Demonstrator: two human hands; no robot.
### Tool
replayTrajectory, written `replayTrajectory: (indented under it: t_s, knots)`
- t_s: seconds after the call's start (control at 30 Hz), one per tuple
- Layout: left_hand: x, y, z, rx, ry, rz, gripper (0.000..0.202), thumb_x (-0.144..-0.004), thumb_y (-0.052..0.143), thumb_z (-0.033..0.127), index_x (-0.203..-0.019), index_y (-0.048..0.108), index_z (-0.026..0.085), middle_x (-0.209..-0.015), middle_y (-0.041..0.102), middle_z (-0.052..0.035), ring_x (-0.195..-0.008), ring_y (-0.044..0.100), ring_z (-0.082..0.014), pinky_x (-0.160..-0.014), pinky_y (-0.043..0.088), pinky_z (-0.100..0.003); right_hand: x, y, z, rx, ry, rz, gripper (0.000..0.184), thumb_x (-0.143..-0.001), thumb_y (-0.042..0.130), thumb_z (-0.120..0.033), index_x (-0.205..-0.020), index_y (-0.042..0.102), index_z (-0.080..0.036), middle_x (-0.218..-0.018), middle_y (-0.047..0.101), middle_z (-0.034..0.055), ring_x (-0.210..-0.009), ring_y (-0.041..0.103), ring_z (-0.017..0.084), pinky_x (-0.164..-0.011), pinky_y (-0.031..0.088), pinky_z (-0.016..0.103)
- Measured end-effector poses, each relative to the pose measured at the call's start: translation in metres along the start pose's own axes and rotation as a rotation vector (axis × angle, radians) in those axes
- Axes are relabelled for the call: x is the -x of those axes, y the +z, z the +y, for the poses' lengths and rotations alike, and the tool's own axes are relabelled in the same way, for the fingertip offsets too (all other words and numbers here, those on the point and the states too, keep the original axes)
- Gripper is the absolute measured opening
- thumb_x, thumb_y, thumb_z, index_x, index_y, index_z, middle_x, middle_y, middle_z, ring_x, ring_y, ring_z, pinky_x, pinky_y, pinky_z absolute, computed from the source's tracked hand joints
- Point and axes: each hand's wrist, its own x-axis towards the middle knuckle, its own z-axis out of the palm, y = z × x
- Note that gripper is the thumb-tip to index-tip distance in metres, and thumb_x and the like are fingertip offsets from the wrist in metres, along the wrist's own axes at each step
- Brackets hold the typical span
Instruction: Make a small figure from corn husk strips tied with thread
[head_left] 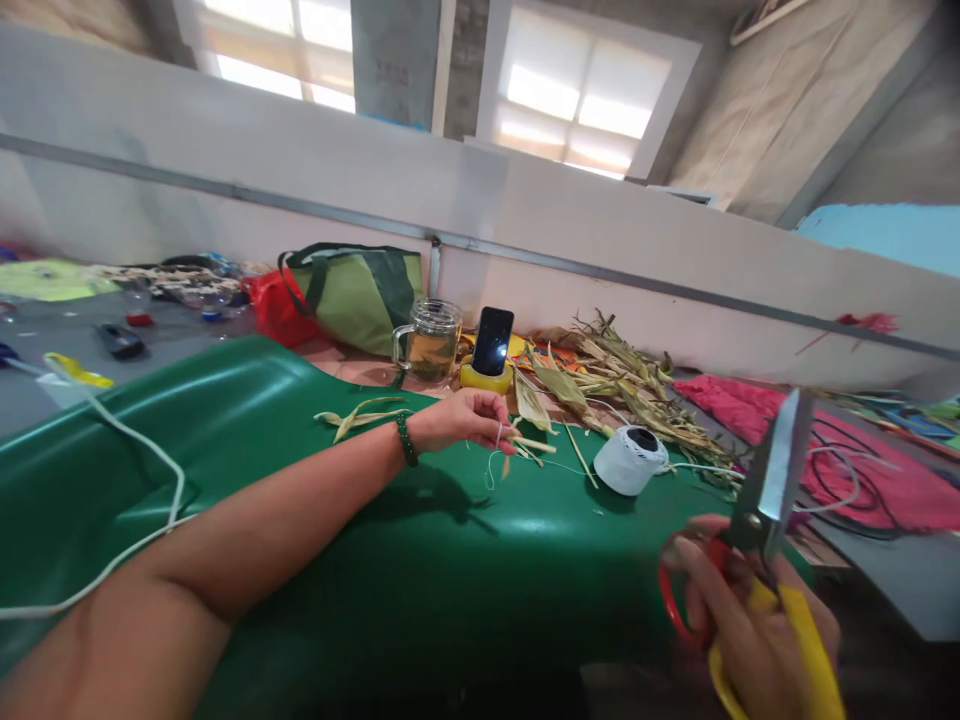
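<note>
My left hand, with a dark green bead bracelet at the wrist, pinches a small piece of dried corn husk above the green mat. A thin pale thread runs from these fingers toward a white spool of thread standing to the right. Close to the camera at the lower right, my right hand grips a pair of scissors with one red and one yellow handle. Their blades point up and look closed together. More husk strips lie on the mat behind my left forearm.
A green mat covers the table. Behind it stand a glass mug, a phone propped on a yellow roll, a green bag and a heap of dried husks. Pink cloth lies right; a white cable crosses left.
</note>
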Motion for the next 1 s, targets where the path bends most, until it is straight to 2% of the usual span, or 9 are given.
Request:
replayTrajectory:
  t_s: [0.1,0.23,0.4,0.7,0.77,0.87,0.9,0.93,1.0]
  knots:
    - [0.002,0.008,0.000,-0.098,-0.046,-0.116,0.045,-0.056,0.083,0.040,-0.073,0.052,0.013,-0.064,0.067,-0.0011,-0.054,0.066,-0.0128,-0.049,0.044,-0.018,-0.016,0.020,-0.005,0.165,-0.195,0.021,0.051,-0.065,0.073,-0.056,-0.096,0.060,-0.017,-0.061,0.064,0.0014,-0.041,0.052,0.012,-0.039,0.044,0.023]
    - [0.006,0.020,-0.002,-0.129,-0.037,-0.184,0.048,-0.056,0.082,0.046,-0.072,0.051,0.013,-0.062,0.066,0.0008,-0.048,0.063,-0.0109,-0.046,0.043,-0.017,-0.024,0.057,-0.002,0.237,-0.346,-0.213,0.049,-0.068,0.070,-0.055,-0.098,0.059,-0.019,-0.074,0.071,0.0043,-0.045,0.055,0.013,-0.051,0.051,0.026]
    - [0.005,0.021,-0.002,-0.129,0.023,-0.190,0.050,-0.055,0.081,0.050,-0.073,0.051,0.013,-0.057,0.063,0.0028,-0.048,0.063,-0.0106,-0.047,0.045,-0.018,-0.020,0.083,-0.006,0.198,-0.355,-0.363,0.033,-0.075,0.066,-0.046,-0.093,0.058,-0.019,-0.066,0.067,0.0009,-0.046,0.055,0.012,-0.047,0.048,0.023]
    - [0.003,0.021,-0.003,-0.148,0.121,-0.222,0.027,-0.068,0.074,0.030,-0.077,0.056,0.013,-0.067,0.065,-0.0005,-0.054,0.064,-0.0112,-0.052,0.047,-0.020,-0.014,0.082,-0.005,-0.037,-0.190,-0.314,0.031,-0.075,0.070,-0.040,-0.092,0.055,-0.019,-0.059,0.055,-0.0048,-0.039,0.046,0.008,-0.036,0.040,0.020]
    - [0.000,0.016,-0.002,-0.278,0.166,-0.059,0.016,-0.072,0.067,0.018,-0.086,0.060,0.012,-0.081,0.068,-0.0039,-0.062,0.065,-0.0115,-0.060,0.050,-0.023,-0.011,0.083,-0.006,-0.096,-0.197,-0.256,0.028,-0.076,0.069,-0.038,-0.091,0.055,-0.018,-0.058,0.054,-0.0055,-0.037,0.045,0.008,-0.034,0.039,0.019]
    - [-0.003,-0.003,0.003,-0.613,0.310,0.484,0.033,-0.068,0.058,0.004,-0.098,0.066,0.014,-0.109,0.064,-0.0091,-0.091,0.063,-0.0169,-0.083,0.050,-0.032,-0.009,0.083,-0.008,-0.165,-0.225,-0.135,0.028,-0.077,0.069,-0.036,-0.092,0.053,-0.018,-0.059,0.053,-0.0059,-0.036,0.045,0.007,-0.033,0.038,0.019]
    - [-0.004,-0.009,0.005,-0.738,0.348,0.598,0.035,-0.066,0.057,0.003,-0.097,0.068,0.015,-0.115,0.062,-0.0091,-0.102,0.059,-0.0199,-0.091,0.046,-0.035,-0.009,0.083,-0.009,-0.169,-0.239,-0.102,0.028,-0.077,0.069,-0.035,-0.093,0.053,-0.018,-0.059,0.053,-0.0059,-0.036,0.045,0.008,-0.033,0.038,0.019]
    - [-0.004,-0.014,0.007,-0.815,0.359,0.635,0.032,-0.066,0.057,0.003,-0.092,0.071,0.016,-0.114,0.063,-0.0080,-0.107,0.056,-0.0219,-0.095,0.043,-0.036,-0.008,0.083,-0.009,-0.159,-0.254,-0.068,0.028,-0.077,0.069,-0.036,-0.093,0.053,-0.018,-0.058,0.052,-0.0059,-0.037,0.045,0.008,-0.034,0.039,0.019]
    - [-0.003,-0.016,0.010,-0.794,0.287,0.463,0.019,-0.071,0.058,0.009,-0.079,0.074,0.016,-0.097,0.069,-0.0066,-0.100,0.059,-0.0220,-0.092,0.043,-0.032,-0.007,0.083,-0.007,-0.095,-0.294,-0.002,0.027,-0.080,0.066,-0.036,-0.093,0.052,-0.018,-0.059,0.052,-0.0051,-0.039,0.046,0.008,-0.038,0.040,0.020]
